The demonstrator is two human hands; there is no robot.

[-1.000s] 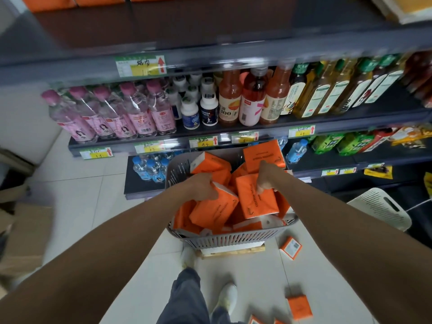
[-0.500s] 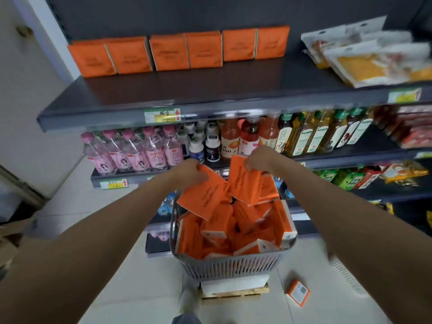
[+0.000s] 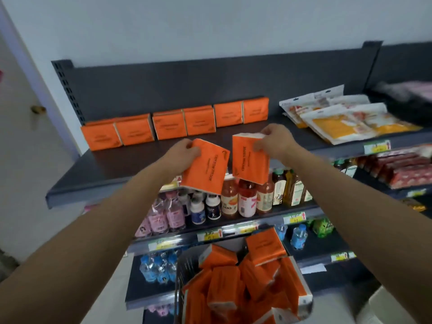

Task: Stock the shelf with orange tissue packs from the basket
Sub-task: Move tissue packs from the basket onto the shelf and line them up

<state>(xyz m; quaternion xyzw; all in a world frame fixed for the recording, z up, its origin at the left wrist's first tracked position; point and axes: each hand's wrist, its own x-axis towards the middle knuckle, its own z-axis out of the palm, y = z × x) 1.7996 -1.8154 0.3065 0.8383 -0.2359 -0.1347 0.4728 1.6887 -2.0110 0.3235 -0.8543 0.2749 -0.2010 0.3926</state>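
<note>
Six flat, square orange tissue packs (image 3: 169, 125) in glossy wrap stand upright in a row along the back of the dark grey metal top shelf (image 3: 131, 160), against its back panel, so part of the stocking is done.

Two more are on the way. The left hand (image 3: 184, 152) grips a first pack (image 3: 205, 169) by its upper left corner, fingers curled over the edge, and the pack hangs tilted in front of the shelf lip. The right hand (image 3: 273, 141) pinches a second pack (image 3: 250, 160) at its top right corner, held nearly upright just beside the first. Both packs are in the air at the front edge of the shelf and neither touches its surface. The two hands are apart, each clamped on its own pack.

A broad bare strip of shelf lies in front of the standing row. I judge these two are meant for it, as the start of a second row.

Much is left. The grey slatted plastic basket (image 3: 180, 277) below is filled with a heap of packs (image 3: 224, 286), piled at all angles above its rim. I would put the job well under half done.

White and yellow snack pouches (image 3: 339, 122) take the right end of the same shelf, so room for tissue runs only up to them. Bottled drinks (image 3: 245, 202) fill the shelf beneath.
</note>
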